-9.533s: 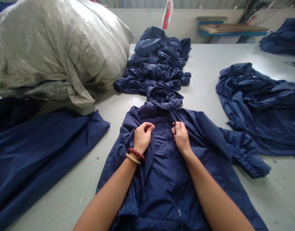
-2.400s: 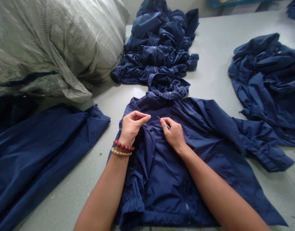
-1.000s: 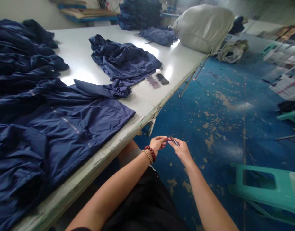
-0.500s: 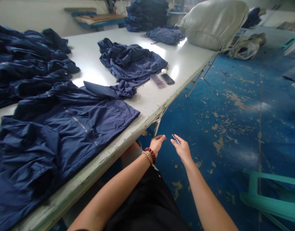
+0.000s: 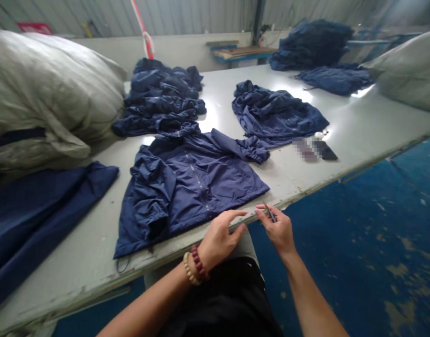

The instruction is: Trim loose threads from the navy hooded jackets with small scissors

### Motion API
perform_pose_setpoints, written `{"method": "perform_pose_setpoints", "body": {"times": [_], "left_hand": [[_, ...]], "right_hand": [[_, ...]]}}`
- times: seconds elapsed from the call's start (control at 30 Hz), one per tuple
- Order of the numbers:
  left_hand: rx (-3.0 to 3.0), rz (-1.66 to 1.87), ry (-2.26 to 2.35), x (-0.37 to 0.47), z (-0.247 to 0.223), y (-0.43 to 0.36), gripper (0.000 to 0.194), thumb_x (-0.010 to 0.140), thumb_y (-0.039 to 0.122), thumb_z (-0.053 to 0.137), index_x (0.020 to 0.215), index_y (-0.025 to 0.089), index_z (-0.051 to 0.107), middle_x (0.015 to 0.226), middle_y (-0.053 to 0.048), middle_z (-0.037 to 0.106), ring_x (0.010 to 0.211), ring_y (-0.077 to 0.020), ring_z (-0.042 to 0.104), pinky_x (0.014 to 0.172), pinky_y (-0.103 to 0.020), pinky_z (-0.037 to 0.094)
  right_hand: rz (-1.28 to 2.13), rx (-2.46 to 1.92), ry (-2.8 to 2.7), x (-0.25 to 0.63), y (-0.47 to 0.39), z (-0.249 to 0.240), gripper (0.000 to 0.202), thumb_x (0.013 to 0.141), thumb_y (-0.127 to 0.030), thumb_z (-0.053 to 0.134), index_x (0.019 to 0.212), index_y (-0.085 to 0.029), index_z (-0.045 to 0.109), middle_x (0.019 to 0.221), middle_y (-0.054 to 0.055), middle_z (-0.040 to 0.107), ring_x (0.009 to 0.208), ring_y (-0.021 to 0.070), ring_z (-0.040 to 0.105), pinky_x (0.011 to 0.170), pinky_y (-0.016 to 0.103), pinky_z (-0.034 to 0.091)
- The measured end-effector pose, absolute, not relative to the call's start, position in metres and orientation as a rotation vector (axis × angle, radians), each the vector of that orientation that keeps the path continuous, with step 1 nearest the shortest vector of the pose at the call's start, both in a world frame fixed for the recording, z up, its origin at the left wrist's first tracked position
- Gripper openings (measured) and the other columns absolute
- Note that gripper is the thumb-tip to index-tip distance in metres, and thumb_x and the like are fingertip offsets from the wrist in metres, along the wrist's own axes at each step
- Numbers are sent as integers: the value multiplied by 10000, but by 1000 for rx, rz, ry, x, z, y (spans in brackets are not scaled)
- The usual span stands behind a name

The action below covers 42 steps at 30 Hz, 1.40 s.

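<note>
My left hand (image 5: 224, 236), with two beaded bracelets at the wrist, is over the table's front edge by the jacket hem. Its thumb and forefinger are apart with nothing between them. My right hand (image 5: 277, 229) is just to the right, closed around a small pair of thread snips (image 5: 270, 213) whose pointed tip sticks up past the fingers. A navy zip jacket (image 5: 197, 180) lies spread on the white table (image 5: 288, 180) in front of me, its hem toward me and both sleeves folded in loosely. Neither hand clearly grips the jacket.
Navy garments are heaped behind (image 5: 166, 96) and to the right (image 5: 274, 112). A dark flat object (image 5: 325, 150) lies beside a blurred patch. Large pale sacks (image 5: 49, 89) stand left and far right. More navy cloth (image 5: 49, 210) lies at the left.
The view has swung left, bringing the jacket to the middle. Both hands have moved from beyond the table's edge to beside the jacket hem. The left fingers have spread; the snips stay in the right hand.
</note>
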<state>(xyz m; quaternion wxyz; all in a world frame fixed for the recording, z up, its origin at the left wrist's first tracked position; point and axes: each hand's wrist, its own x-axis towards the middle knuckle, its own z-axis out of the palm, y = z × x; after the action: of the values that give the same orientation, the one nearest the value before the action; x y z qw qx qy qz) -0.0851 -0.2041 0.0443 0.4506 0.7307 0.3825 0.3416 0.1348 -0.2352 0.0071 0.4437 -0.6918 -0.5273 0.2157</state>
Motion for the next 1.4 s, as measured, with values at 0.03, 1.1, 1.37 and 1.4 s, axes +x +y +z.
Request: {"method": "perform_pose_setpoints", "body": {"times": [0.03, 1.1, 1.37, 1.4], "left_hand": [[1932, 883, 1059, -118, 51, -197, 342, 993, 244, 656, 1322, 284, 744, 1320, -79, 756, 1252, -274, 682, 1152, -431, 494], [2096, 812, 1226, -202, 43, -158, 205, 1014, 350, 687, 1178, 307, 803, 1168, -58, 797, 1140, -264, 688, 1055, -414, 515], [1810, 776, 1209, -152, 18, -123, 228, 869, 301, 843, 1097, 302, 841, 1064, -59, 802, 995, -260, 701, 938, -346, 516], [1839, 768, 1211, -150, 18, -122, 209, 876, 308, 838, 1085, 305, 846, 1061, -58, 799, 992, -257, 698, 930, -340, 513]], "right_hand": [[506, -1683, -1443, 129, -219, 9, 418, 969, -579, 698, 1159, -222, 807, 766, 27, 750, 607, 190, 629, 627, 300, 503], [961, -1558, -1932, 59, -142, 9, 268, 960, -491, 695, 955, -271, 848, 891, 34, 826, 779, 241, 750, 733, 321, 541], [1125, -1598, -1565, 65, -146, 7, 332, 895, -529, 735, 887, -207, 813, 811, 35, 778, 722, 222, 679, 662, 303, 501], [1119, -1602, -1560, 65, -147, 7, 319, 899, -518, 733, 887, -208, 808, 806, 32, 774, 714, 217, 674, 660, 299, 497]]}}
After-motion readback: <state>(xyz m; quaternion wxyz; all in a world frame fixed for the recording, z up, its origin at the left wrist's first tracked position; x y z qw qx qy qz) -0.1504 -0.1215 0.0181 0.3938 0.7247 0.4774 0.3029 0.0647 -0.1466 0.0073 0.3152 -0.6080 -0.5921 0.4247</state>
